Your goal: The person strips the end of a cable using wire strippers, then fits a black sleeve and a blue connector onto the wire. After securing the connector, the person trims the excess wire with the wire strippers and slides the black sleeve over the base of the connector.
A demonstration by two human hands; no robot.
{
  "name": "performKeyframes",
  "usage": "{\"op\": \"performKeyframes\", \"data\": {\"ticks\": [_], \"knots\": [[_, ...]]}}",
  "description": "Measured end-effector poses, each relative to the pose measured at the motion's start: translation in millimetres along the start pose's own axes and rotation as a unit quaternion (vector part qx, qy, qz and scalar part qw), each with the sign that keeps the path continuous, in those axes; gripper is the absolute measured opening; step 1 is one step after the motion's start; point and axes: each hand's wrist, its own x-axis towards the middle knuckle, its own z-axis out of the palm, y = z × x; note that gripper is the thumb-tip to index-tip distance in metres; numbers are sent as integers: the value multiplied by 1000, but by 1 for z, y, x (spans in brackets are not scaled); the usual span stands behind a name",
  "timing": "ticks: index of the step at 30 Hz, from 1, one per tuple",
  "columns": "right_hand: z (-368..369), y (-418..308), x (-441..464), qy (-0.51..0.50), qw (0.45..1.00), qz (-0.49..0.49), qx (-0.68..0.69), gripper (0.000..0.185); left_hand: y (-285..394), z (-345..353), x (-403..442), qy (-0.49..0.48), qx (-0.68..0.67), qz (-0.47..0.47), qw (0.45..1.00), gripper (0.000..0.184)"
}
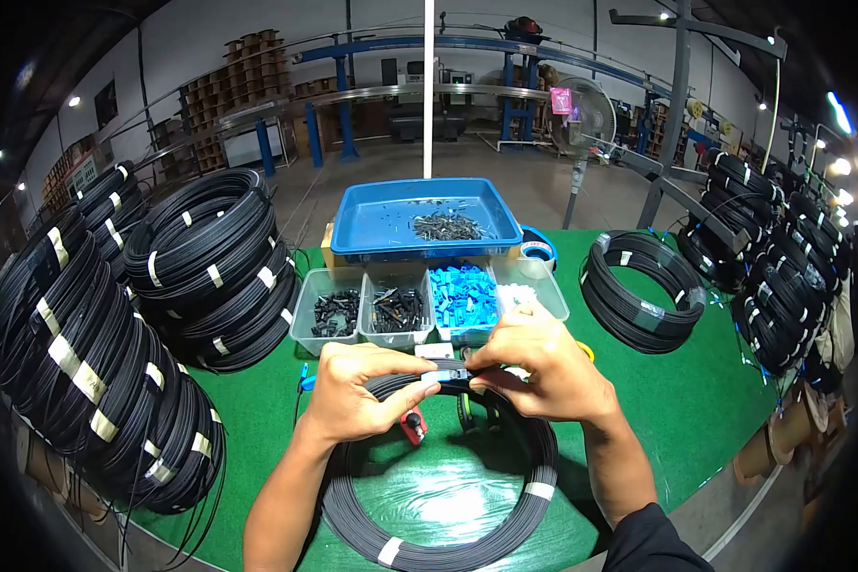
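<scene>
A small blue and black cable connector (446,375) sits between my two hands, above the far side of a coil of black cable (353,520) bound with white tape. My left hand (360,393) pinches the connector's blue end between thumb and fingertips. At its black end, my right hand (543,370) is closed, thumb and fingers pressed together on it. The fingers partly cover the connector, so its finer details are hidden. Beneath the hands, inside the coil, lie a red tool with a black knob (413,427) and a green-edged round object (465,412).
Beyond my hands stand clear bins of black parts (334,316), blue connector pieces (464,300) and white pieces (518,296). A blue tray (362,224) holds dark scraps. Stacked cable coils (200,248) rise at left; another coil (643,315) lies right on the green table (658,419).
</scene>
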Motion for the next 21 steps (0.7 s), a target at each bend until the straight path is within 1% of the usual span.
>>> {"op": "performKeyframes", "data": {"ticks": [1,2,8,11,13,15,20,21], "knots": [[0,1,-1,1,1000,0,2,20,-1,2,1,13,-6,10,1000,22],[-1,1,-1,2,1000,0,4,17,-1,2,1,12,-7,10,1000,22],[5,4,0,13,1000,-5,25,19,-1,2,-1,17,-18,-12,1000,19],[3,5,2,27,998,-2,54,19,1,0,2,24,-33,4,999,18],[5,3,2,24,998,1,50,20,3,2,2,26,-64,20,997,17],[6,3,3,22,999,3,46,20,1,0,3,30,-61,34,997,16],[2,12,-1,33,993,53,105,21,3,-3,4,41,-67,65,995,16],[4,11,-2,43,991,60,113,17,2,-2,4,40,-64,61,995,16]]}}
